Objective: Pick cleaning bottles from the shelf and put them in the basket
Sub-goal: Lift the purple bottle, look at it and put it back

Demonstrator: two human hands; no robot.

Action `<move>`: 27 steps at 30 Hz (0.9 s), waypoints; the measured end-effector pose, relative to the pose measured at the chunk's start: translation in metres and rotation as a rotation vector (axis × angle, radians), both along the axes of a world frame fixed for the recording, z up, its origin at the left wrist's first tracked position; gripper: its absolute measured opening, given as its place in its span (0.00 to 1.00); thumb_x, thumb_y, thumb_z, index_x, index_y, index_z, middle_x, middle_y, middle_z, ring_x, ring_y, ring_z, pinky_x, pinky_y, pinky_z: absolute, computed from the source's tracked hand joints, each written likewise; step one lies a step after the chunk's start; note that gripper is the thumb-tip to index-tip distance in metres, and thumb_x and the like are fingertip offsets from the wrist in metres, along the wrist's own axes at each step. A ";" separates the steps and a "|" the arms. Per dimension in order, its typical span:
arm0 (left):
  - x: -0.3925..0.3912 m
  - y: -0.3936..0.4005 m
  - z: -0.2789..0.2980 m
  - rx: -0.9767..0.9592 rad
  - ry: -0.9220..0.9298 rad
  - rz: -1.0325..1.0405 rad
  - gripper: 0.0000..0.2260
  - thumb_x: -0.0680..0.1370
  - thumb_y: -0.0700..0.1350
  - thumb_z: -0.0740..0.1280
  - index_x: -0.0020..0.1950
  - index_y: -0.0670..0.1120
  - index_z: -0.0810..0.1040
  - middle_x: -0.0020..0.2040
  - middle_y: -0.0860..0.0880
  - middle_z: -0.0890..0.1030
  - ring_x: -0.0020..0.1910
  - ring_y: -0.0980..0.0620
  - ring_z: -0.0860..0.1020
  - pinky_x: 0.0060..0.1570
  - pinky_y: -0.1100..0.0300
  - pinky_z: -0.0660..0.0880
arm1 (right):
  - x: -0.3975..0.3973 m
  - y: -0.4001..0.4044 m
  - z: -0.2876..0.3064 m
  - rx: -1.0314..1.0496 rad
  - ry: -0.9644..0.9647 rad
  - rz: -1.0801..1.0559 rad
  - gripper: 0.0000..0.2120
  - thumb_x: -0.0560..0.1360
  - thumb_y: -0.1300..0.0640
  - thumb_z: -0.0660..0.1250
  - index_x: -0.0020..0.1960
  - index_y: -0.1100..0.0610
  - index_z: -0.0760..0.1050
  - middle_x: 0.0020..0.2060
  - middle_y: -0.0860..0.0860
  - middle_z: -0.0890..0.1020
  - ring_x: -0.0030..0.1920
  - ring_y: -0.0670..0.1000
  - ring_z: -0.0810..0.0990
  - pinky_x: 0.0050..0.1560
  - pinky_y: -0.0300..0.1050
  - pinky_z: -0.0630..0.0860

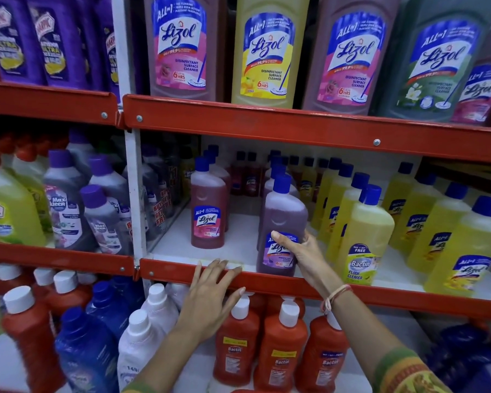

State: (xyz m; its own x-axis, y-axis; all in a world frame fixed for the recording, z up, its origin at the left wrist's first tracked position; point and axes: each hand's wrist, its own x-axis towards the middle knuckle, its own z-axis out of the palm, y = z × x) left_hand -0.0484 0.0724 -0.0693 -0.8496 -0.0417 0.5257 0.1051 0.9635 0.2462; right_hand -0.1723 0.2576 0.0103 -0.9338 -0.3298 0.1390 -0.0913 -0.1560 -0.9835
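A purple Lizol bottle [281, 217] with a blue cap stands upright at the front of the middle shelf [267, 282]. My right hand [304, 255] is wrapped around its lower right side over the label. My left hand [210, 296] rests flat with spread fingers on the shelf's red front rail, holding nothing. A pink Lizol bottle [207, 211] stands to the left of the purple one. No basket is in view.
Yellow Lizol and Bactin bottles [363, 236] crowd the shelf's right side. Large Lizol bottles [267, 52] fill the shelf above. Red Bactin bottles [278, 347] and white and blue bottles stand below. A white upright [135, 194] divides off the left bay.
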 end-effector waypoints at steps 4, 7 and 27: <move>0.000 0.001 -0.001 0.006 0.008 -0.005 0.20 0.80 0.60 0.53 0.71 0.57 0.64 0.72 0.50 0.69 0.75 0.52 0.60 0.77 0.46 0.49 | -0.001 0.000 0.003 0.066 0.001 -0.011 0.31 0.64 0.53 0.77 0.63 0.58 0.72 0.56 0.60 0.82 0.54 0.61 0.83 0.58 0.60 0.79; 0.001 0.005 0.000 0.024 0.037 -0.004 0.20 0.80 0.59 0.56 0.70 0.55 0.67 0.72 0.49 0.69 0.74 0.51 0.61 0.77 0.46 0.49 | 0.001 0.002 0.007 0.115 0.027 -0.021 0.30 0.66 0.55 0.78 0.64 0.60 0.72 0.56 0.59 0.83 0.53 0.59 0.84 0.56 0.58 0.81; -0.047 0.155 0.012 0.049 0.147 -0.230 0.17 0.80 0.55 0.58 0.66 0.50 0.70 0.62 0.52 0.77 0.63 0.53 0.73 0.70 0.60 0.60 | 0.009 0.178 0.033 0.047 0.602 -0.337 0.17 0.67 0.61 0.77 0.54 0.53 0.78 0.44 0.51 0.85 0.48 0.48 0.82 0.42 0.38 0.81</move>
